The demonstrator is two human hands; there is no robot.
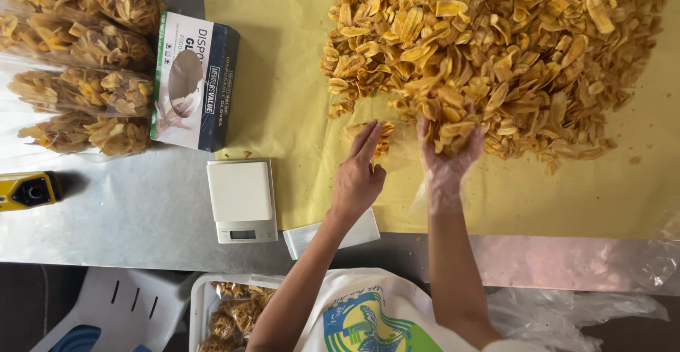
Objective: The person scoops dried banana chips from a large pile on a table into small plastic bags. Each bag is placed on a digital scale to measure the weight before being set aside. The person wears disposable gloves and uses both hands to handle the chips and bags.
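Near edge: a white tray (200,302) of bagged chips sits below the worktop (127,217), beside a white plastic chair (120,306).
Scale: a small white digital kitchen scale (241,200) stands on the metal worktop, just left of the yellow paper sheet (297,76); its platform is bare.
Small bag: a flat white packet (312,237) lies at the paper's near edge, beside the left forearm.
Left hand: the bare left hand (358,178) rests on the paper, fingers straight and close together, holding nothing; a few loose chips (382,136) lie just past its fingertips.
Right hand: the right hand (446,154), in a clear disposable glove, has its grip curled around a heaped handful of banana chips (450,122) at the near edge of the pile.
Doing it well: the scoop looks best kept shallow and cupped, since the brittle chips would likely snap if squeezed.
Pile: the big heap of fried banana chips (510,33) covers the far right of the paper.
Far left: a box of disposable gloves (195,79) stands beside filled clear bags of chips (78,61); a yellow-and-black tool (28,189) lies at the edge.
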